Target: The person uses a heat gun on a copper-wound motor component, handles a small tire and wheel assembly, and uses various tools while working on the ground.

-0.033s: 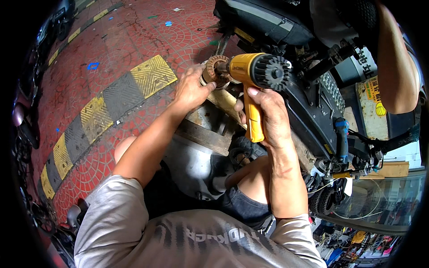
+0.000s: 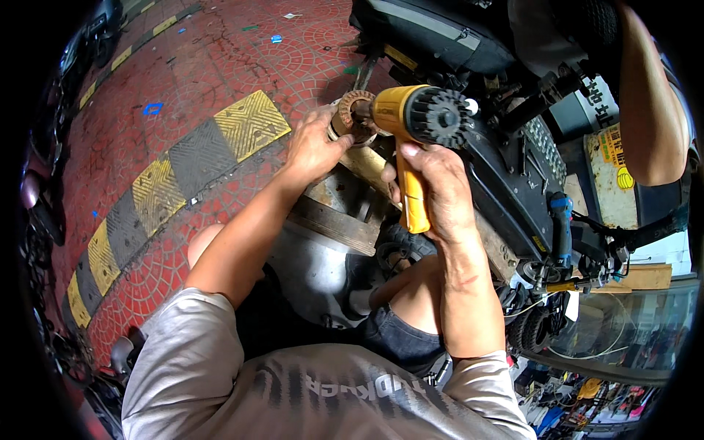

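Observation:
My left hand is wrapped round a round metal part with a copper-brown ring on its upper rim. Its thumb presses on the near side. My right hand grips the handle of a yellow heat gun with a black ribbed rear cap. The gun's nozzle points left at the ringed part, close to its opening; whether they touch I cannot tell. Below the part, a pale wooden bar runs across a low wooden frame between my knees.
Right of my hands lies a long black scooter deck with loose tools on it. A blue power tool stands beyond it. Another person's forearm hangs at the far right. Yellow-and-black speed bumps cross the red paving.
The heat gun and my right hand have shifted very slightly left. My left hand keeps its hold on the round part.

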A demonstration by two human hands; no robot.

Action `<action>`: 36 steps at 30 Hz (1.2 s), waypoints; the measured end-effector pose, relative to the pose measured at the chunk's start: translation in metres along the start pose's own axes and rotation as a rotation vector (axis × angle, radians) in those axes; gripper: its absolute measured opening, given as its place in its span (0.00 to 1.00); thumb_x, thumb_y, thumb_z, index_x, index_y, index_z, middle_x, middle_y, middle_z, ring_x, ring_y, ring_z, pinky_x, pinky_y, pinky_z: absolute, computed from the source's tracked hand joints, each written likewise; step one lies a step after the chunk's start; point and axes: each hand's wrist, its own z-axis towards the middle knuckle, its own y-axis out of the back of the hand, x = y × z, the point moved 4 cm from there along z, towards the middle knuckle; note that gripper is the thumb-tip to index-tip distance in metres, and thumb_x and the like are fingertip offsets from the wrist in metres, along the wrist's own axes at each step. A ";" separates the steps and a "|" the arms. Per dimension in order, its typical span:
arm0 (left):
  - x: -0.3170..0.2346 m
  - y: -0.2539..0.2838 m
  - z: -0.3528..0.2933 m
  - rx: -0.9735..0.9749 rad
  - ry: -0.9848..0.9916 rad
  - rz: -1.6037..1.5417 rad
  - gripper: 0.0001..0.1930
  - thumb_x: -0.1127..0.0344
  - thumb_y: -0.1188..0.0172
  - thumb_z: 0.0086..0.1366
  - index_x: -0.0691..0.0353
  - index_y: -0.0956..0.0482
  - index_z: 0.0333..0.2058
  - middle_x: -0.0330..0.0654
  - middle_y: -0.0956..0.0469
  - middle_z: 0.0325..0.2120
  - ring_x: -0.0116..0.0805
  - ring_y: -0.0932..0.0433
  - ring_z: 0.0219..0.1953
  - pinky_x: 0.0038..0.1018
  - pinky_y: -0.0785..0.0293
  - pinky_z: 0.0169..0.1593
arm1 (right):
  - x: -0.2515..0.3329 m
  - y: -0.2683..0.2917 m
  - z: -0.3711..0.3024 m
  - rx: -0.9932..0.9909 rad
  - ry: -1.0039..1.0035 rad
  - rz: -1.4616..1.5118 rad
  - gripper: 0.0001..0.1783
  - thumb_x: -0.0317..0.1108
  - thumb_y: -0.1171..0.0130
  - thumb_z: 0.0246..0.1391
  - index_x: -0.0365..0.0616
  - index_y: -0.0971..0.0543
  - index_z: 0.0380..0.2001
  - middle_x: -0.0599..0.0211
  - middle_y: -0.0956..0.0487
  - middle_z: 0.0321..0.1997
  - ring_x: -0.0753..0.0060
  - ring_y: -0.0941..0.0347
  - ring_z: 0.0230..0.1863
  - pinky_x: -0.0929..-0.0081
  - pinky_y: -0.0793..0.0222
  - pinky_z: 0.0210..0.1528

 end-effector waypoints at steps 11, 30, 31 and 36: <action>0.037 -0.016 0.003 0.023 -0.149 -0.334 0.29 0.62 0.29 0.60 0.57 0.20 0.61 0.51 0.16 0.55 0.54 0.21 0.60 0.46 0.28 0.67 | -0.031 -0.067 0.024 -0.215 0.259 -0.178 0.21 0.44 0.33 0.57 0.32 0.20 0.39 0.46 0.15 0.37 0.47 0.16 0.42 0.56 0.24 0.48; 0.037 -0.004 -0.023 0.034 -0.007 -0.479 0.28 0.62 0.29 0.60 0.61 0.20 0.60 0.51 0.16 0.54 0.49 0.19 0.59 0.42 0.26 0.65 | -0.045 -0.093 0.041 -0.450 0.268 -0.067 0.18 0.37 0.30 0.62 0.32 0.20 0.46 0.62 0.15 0.39 0.74 0.20 0.39 0.70 0.23 0.44; 0.037 -0.003 -0.022 0.034 -0.007 -0.481 0.28 0.61 0.28 0.60 0.61 0.20 0.60 0.52 0.16 0.54 0.49 0.19 0.59 0.42 0.25 0.64 | -0.045 -0.094 0.042 -0.442 0.284 -0.034 0.18 0.37 0.30 0.62 0.32 0.20 0.46 0.62 0.15 0.39 0.74 0.21 0.38 0.70 0.23 0.44; 0.038 -0.003 -0.022 0.031 0.001 -0.493 0.28 0.61 0.28 0.60 0.62 0.20 0.59 0.52 0.16 0.54 0.48 0.19 0.58 0.41 0.25 0.64 | -0.044 -0.092 0.039 -0.396 0.294 0.015 0.18 0.38 0.30 0.63 0.32 0.20 0.45 0.63 0.16 0.36 0.76 0.22 0.36 0.71 0.24 0.41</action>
